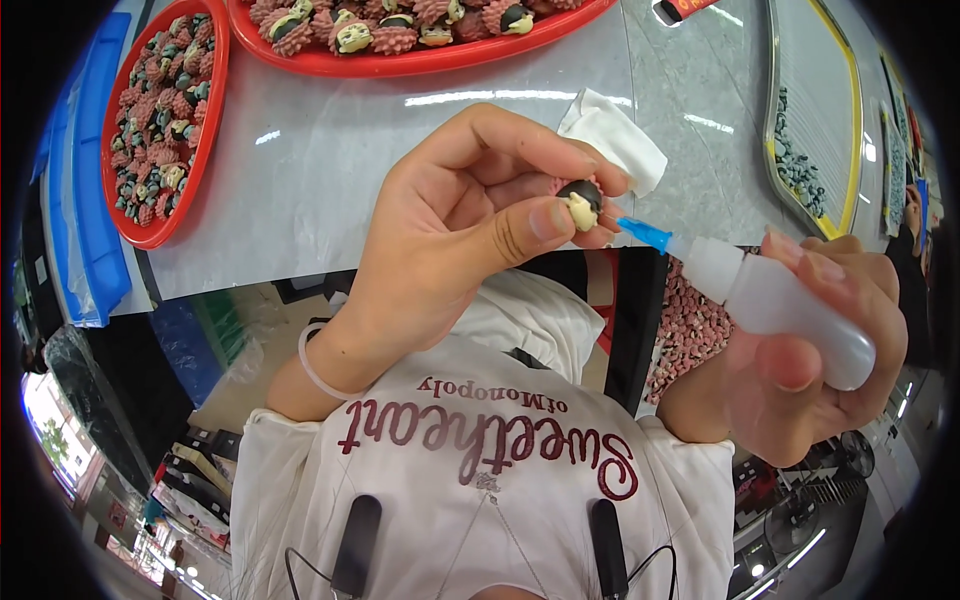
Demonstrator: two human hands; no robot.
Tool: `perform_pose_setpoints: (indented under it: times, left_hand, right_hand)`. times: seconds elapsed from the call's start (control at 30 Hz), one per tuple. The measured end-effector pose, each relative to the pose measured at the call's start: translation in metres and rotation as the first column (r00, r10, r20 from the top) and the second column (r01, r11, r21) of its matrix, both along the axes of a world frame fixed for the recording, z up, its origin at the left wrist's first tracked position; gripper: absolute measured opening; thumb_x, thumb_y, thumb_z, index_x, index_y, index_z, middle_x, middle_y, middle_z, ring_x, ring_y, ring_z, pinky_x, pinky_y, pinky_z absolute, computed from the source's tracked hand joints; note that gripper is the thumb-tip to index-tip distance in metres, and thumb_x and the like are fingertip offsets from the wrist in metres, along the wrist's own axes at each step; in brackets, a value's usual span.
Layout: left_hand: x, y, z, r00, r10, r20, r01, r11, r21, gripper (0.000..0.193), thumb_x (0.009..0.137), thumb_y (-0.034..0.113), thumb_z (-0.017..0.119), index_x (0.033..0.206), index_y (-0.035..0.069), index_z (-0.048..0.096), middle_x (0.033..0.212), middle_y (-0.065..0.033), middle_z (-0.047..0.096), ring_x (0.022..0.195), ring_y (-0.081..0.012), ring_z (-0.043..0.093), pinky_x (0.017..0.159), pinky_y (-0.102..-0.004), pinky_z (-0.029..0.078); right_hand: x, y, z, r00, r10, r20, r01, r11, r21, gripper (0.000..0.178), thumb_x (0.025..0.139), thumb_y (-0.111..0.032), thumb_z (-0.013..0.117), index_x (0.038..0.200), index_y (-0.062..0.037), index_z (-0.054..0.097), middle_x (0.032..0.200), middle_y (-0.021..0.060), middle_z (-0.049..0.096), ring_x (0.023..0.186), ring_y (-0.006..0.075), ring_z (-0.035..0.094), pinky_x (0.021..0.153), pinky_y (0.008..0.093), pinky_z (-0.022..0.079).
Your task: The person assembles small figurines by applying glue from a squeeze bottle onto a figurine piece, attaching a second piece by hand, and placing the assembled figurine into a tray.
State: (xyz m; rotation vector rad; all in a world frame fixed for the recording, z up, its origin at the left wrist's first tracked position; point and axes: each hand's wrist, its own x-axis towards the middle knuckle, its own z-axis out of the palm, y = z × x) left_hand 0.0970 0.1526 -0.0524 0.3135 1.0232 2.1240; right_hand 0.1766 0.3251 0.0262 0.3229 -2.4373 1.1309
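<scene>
Between the thumb and fingers of my left hand [450, 200] is a small painted figurine [581, 204] with a cream face, dark hair and some pink at its back. My right hand [830, 350] grips a translucent squeeze bottle [790, 310], tilted so that its nozzle points up and left. A blue needle tip [645, 235] caps the bottle, and its thin end reaches close to the figurine's right side. Whether the needle touches the figurine I cannot tell. A crumpled white tissue [615, 140] lies on the table just beyond my left fingertips.
Red trays [400, 66] of similar pink and dark figurines stand at the far side, with another red tray [215, 110] at the left. A yellow-edged tray [850, 100] with small dark grey-green pieces sits at the right. Many pink pieces [688, 330] lie below the table edge. Blue bins [95, 190] flank the left.
</scene>
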Motion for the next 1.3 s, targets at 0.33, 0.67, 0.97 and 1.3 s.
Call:
perform_pose_setpoints:
  times: [0.33, 0.67, 0.97, 1.3]
  left_hand:
    - [-0.001, 0.003, 0.002, 1.000, 0.031, -0.004, -0.031, 0.999, 0.025, 0.023, 0.076, 0.016, 0.058, 0.090, 0.005, 0.043, 0.094, -0.0165, 0.049, 0.083, -0.0221, 0.056, 0.068, -0.0250, 0.047]
    - [0.002, 0.007, 0.008, 0.999, 0.035, -0.023, -0.035, 0.999, 0.015, 0.021, 0.075, 0.009, 0.058, 0.089, 0.001, 0.044, 0.093, -0.0173, 0.052, 0.083, -0.0218, 0.056, 0.071, -0.0288, 0.048]
    - [0.000, 0.003, 0.012, 0.998, 0.056, -0.040, -0.058, 0.996, -0.070, 0.021, 0.074, 0.010, 0.059, 0.087, 0.001, 0.044, 0.092, -0.0170, 0.052, 0.080, -0.0211, 0.057, 0.067, -0.0265, 0.048]
    - [-0.004, 0.009, 0.013, 0.996, 0.034, -0.077, -0.041, 0.995, -0.087, 0.020, 0.074, 0.008, 0.058, 0.087, 0.001, 0.045, 0.092, -0.0168, 0.052, 0.078, -0.0202, 0.057, 0.066, -0.0262, 0.048]
  right_hand:
    - [0.011, 0.028, -0.022, 0.969, -0.212, 0.127, 0.247, 0.839, -0.485, 0.042, 0.071, -0.025, 0.062, 0.094, 0.0048, 0.043, 0.090, 0.0197, 0.048, 0.066, 0.0182, 0.047, 0.053, 0.0232, 0.039]
    - [-0.035, 0.032, -0.078, 0.932, -0.360, -0.033, 0.344, 0.912, -0.223, 0.040, 0.063, 0.006, 0.062, 0.095, -0.0017, 0.039, 0.085, 0.0110, 0.058, 0.075, 0.0163, 0.055, 0.070, 0.0244, 0.042]
    - [-0.010, 0.093, -0.049, 0.828, -0.552, 0.097, 0.537, 0.831, 0.141, 0.021, 0.066, 0.000, 0.058, 0.086, 0.0005, 0.053, 0.080, 0.0046, 0.056, 0.071, 0.0110, 0.050, 0.067, 0.0226, 0.040]
    - [0.006, 0.130, -0.049, 0.666, -0.679, 0.310, 0.592, 0.733, 0.335, 0.013, 0.065, 0.002, 0.058, 0.077, 0.0000, 0.057, 0.068, -0.0002, 0.053, 0.068, 0.0078, 0.046, 0.059, 0.0203, 0.035]
